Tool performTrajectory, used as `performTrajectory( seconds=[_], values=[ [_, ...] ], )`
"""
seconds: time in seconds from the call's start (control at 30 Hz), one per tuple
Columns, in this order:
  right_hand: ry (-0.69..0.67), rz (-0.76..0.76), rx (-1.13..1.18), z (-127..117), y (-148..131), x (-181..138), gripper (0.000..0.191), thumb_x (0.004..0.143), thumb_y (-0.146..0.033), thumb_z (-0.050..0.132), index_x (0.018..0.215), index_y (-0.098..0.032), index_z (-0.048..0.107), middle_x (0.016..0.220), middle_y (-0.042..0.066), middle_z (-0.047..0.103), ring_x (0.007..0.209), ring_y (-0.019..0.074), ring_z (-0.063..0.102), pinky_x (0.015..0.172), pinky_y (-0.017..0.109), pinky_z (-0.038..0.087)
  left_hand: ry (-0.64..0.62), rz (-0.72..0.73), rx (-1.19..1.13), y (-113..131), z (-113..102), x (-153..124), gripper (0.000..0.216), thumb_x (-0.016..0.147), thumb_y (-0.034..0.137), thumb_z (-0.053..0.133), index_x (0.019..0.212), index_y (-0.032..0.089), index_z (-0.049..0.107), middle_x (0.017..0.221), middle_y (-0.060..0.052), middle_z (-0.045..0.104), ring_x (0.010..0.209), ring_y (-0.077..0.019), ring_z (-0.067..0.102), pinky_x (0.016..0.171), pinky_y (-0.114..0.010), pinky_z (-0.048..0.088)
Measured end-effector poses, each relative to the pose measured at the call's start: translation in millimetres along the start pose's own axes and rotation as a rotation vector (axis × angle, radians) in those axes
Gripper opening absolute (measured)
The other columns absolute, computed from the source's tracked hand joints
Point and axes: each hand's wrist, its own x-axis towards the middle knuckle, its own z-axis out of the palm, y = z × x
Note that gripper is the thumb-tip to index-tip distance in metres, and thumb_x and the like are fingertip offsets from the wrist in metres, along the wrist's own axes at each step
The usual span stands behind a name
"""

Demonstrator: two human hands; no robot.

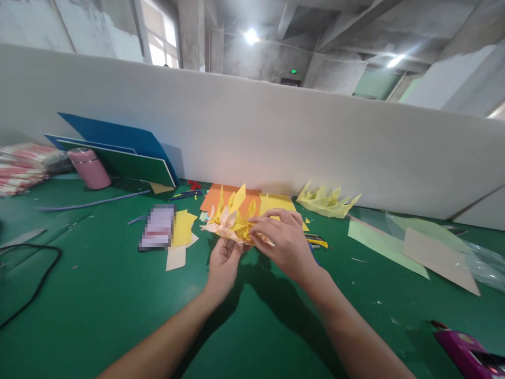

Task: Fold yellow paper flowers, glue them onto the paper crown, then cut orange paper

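Note:
A folded paper flower (232, 220), with pointed yellow petals and pale pink ones at its edge, is held up over the green table. My left hand (224, 263) grips it from below at the near left, fingers closed around its underside. From the right, my right hand (282, 237) reaches over its near side with bent fingers at a yellow petal. The right fingertips appear pressed to the paper, though their exact hold is partly hidden. Behind the flower lie an orange sheet (211, 196) and a yellow sheet (282, 202).
A pale yellow folded paper piece (329, 200) stands by the white partition (276, 137). Left are a phone (158, 227), yellow paper pieces (180, 229), scissors (186, 195) and a pink bottle (90, 168). A yellow cutter (317, 242), loose sheets (386, 245) and a magenta device (465, 347) are right.

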Motion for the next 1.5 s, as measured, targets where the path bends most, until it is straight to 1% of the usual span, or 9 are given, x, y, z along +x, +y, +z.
performTrajectory(
  seconds=[0.07,0.17,0.37,0.5,0.67,1.0,1.17,1.33,1.5],
  values=[
    [0.028,-0.002,-0.060,-1,1,0,0.006,0.085,-0.020,0.060,0.081,-0.022,0.064,0.096,0.001,0.071,0.091,0.0209,0.052,0.079,0.034,0.032,0.001,0.006,0.000,-1,-1,0,0.047,0.057,0.041,0.081,0.095,0.018,0.065,0.109,-0.010,0.070,0.102,-0.0258,0.064,0.085,-0.038,0.053],
    [0.064,-0.030,-0.150,-2,1,0,0.013,0.086,-0.021,0.059,0.074,-0.022,0.064,0.087,0.002,0.069,0.085,0.0195,0.050,0.075,0.033,0.030,-0.008,0.007,0.005,-4,-3,1,0.046,0.060,0.042,0.080,0.096,0.018,0.064,0.109,-0.011,0.070,0.103,-0.0262,0.064,0.086,-0.039,0.053],
    [0.048,-0.159,-0.212,-3,3,-2,0.015,0.088,-0.022,0.059,0.073,-0.022,0.063,0.081,0.000,0.068,0.079,0.0170,0.049,0.073,0.033,0.028,0.004,0.012,0.006,-6,-5,2,0.045,0.061,0.040,0.079,0.098,0.019,0.064,0.110,-0.011,0.070,0.103,-0.0264,0.064,0.085,-0.040,0.052],
    [0.050,-0.146,-0.180,-2,4,-1,0.018,0.089,-0.021,0.055,0.072,-0.020,0.061,0.079,0.001,0.067,0.078,0.0169,0.049,0.073,0.032,0.030,0.000,0.014,0.012,-5,-5,1,0.042,0.062,0.040,0.078,0.096,0.019,0.065,0.110,-0.010,0.070,0.102,-0.0252,0.064,0.085,-0.038,0.052],
    [0.097,-0.124,-0.115,-1,3,0,0.019,0.089,-0.021,0.054,0.072,-0.020,0.062,0.078,0.002,0.067,0.077,0.0167,0.050,0.072,0.032,0.032,-0.020,-0.003,-0.007,-2,-2,0,0.044,0.059,0.040,0.080,0.095,0.018,0.064,0.108,-0.010,0.071,0.100,-0.0258,0.065,0.085,-0.039,0.052],
    [0.100,-0.128,-0.149,4,1,-1,0.018,0.089,-0.021,0.055,0.072,-0.020,0.061,0.076,0.001,0.066,0.075,0.0162,0.050,0.070,0.032,0.028,-0.010,-0.029,-0.035,-1,0,-1,0.045,0.055,0.040,0.082,0.091,0.019,0.064,0.104,-0.010,0.072,0.101,-0.0266,0.065,0.086,-0.040,0.052],
    [0.132,-0.137,-0.150,8,2,-2,0.019,0.088,-0.019,0.056,0.069,-0.019,0.060,0.074,0.002,0.066,0.073,0.0160,0.049,0.069,0.031,0.030,-0.006,-0.037,-0.043,0,1,0,0.045,0.052,0.040,0.083,0.087,0.018,0.065,0.099,-0.009,0.073,0.096,-0.0255,0.067,0.086,-0.039,0.052],
    [0.137,-0.130,-0.163,12,0,-4,0.020,0.088,-0.019,0.054,0.069,-0.019,0.059,0.075,0.002,0.066,0.074,0.0163,0.049,0.070,0.031,0.031,-0.007,-0.038,-0.031,1,1,0,0.045,0.053,0.039,0.083,0.088,0.017,0.066,0.098,-0.009,0.074,0.097,-0.0256,0.067,0.087,-0.038,0.051],
    [0.138,-0.104,-0.151,15,0,-5,0.015,0.086,-0.018,0.057,0.071,-0.019,0.060,0.077,0.002,0.067,0.077,0.0167,0.051,0.071,0.031,0.032,-0.001,-0.043,-0.013,1,1,0,0.044,0.053,0.039,0.083,0.088,0.017,0.067,0.098,-0.010,0.074,0.097,-0.0255,0.067,0.087,-0.039,0.050]
  ],
)
